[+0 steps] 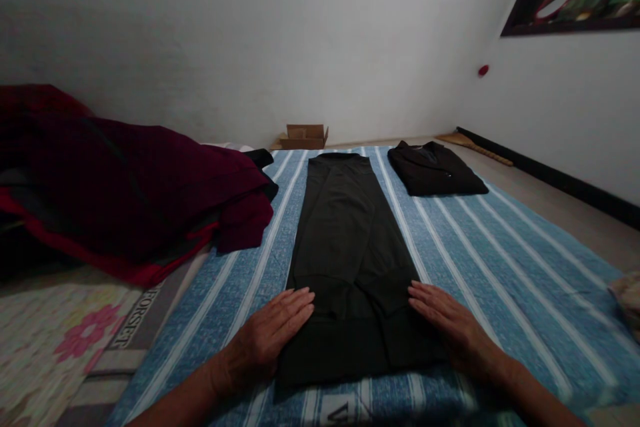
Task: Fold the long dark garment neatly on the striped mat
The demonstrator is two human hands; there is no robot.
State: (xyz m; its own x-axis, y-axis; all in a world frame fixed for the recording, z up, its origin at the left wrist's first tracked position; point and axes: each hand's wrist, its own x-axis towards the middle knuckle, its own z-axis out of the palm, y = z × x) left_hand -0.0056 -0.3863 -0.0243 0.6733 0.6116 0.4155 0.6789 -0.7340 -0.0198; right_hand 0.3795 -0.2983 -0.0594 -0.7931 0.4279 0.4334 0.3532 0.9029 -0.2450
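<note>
A dark olive-black garment (340, 227) lies flat in front of me, folded into a long narrow strip. Its collar end points to the wall, and its sleeves look laid inward over the body. My left hand (273, 327) rests on the strip's left edge near the hem, fingers stretched out. On the opposite edge, my right hand (450, 323) touches the cloth with its fingers extended. Both thumbs are mostly hidden. Beyond, to the right, sits a folded dark brown garment (435, 170) with a collar or neckline facing the wall.
Under the garments spreads a blue sheet with white stripes (500, 267). A heap of maroon and red clothes (140, 193) covers the left side, on a flowered cloth (60, 333). By the wall stands a small cardboard box (303, 139). A patterned bundle (627, 300) shows at the right edge.
</note>
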